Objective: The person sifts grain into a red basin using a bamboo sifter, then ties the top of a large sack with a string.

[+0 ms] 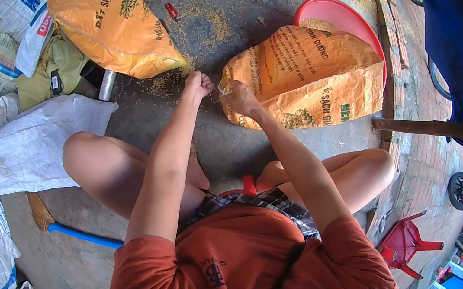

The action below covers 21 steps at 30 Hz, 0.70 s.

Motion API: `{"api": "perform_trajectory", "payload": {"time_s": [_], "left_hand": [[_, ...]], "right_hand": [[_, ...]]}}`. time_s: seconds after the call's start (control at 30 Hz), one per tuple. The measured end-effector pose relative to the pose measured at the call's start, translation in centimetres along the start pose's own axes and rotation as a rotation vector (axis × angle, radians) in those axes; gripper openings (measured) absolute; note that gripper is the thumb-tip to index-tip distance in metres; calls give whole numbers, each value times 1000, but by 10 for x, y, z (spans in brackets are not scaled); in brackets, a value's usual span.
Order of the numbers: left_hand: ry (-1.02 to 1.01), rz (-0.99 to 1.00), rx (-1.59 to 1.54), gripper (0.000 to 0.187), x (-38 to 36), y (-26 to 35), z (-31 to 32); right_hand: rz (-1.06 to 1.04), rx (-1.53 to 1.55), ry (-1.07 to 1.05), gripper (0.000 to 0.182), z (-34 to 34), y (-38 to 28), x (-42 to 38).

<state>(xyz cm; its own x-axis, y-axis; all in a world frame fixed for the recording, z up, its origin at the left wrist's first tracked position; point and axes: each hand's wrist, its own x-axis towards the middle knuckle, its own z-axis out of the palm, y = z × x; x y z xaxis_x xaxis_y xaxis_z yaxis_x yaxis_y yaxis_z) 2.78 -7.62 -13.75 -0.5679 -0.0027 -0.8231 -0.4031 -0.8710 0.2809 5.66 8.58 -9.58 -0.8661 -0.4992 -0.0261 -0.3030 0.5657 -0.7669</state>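
My left hand [197, 86] is closed in a fist just left of the orange printed sack [308, 73]. A thin pale string [216, 94] shows faintly between that fist and the sack's gathered end. My right hand [243, 99] is closed on this gathered end, where a whitish tuft pokes out by the fingers. The sack lies full on its side on the concrete floor. Above my left hand rests a second orange sack [115, 32], with spilled grain [189, 66] at its tip. A silver spool of thread [107, 85] stands beside it.
Behind the sack sits a red basin [352, 14] holding grain. Red-handled snips [172, 12] lie on the floor. White sacks [29, 144] are heaped at left, near a blue-handled broom [84, 235]. A wooden pole [440, 130] and red stool [407, 240] are at right.
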Motion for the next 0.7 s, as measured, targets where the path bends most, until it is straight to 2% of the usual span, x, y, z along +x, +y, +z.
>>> {"api": "perform_trajectory", "payload": {"time_s": [0.13, 0.27, 0.33, 0.37, 0.43, 0.47, 0.5, 0.57, 0.6, 0.63, 0.67, 0.7], "left_hand": [[58, -112, -34, 25, 14, 5, -1], [129, -119, -40, 24, 20, 6, 0], [-7, -133, 64, 24, 16, 11, 2], [-6, -132, 67, 24, 15, 16, 4], [-36, -54, 458, 17, 5, 29, 18], [-115, 6, 667, 15, 7, 40, 18], [-155, 167, 844, 14, -4, 46, 20], [-144, 212, 1232, 16, 0, 57, 29], [-146, 214, 1233, 16, -2, 59, 38], [-105, 252, 1464, 17, -8, 57, 52], [-60, 288, 1693, 19, -14, 53, 67], [-64, 288, 1691, 19, -20, 47, 79]], "right_hand": [[-10, 5, 17, 40, -4, -1, -3], [12, 27, -39, 39, -10, -7, -4], [28, 93, -46, 32, -11, -11, -5], [28, 96, -44, 32, -12, -13, -5], [-77, 25, -66, 27, -15, -15, -7], [-71, 27, -65, 27, -15, -18, -9], [-47, -80, -101, 25, -14, -23, -10], [-25, -186, -135, 24, -6, -29, -10], [-136, -349, -141, 22, 1, -27, -11], [-246, -514, -146, 20, 2, -27, -13], [-244, -519, -145, 20, 1, -26, -13], [-342, -594, -124, 20, -2, -28, -13]]}}
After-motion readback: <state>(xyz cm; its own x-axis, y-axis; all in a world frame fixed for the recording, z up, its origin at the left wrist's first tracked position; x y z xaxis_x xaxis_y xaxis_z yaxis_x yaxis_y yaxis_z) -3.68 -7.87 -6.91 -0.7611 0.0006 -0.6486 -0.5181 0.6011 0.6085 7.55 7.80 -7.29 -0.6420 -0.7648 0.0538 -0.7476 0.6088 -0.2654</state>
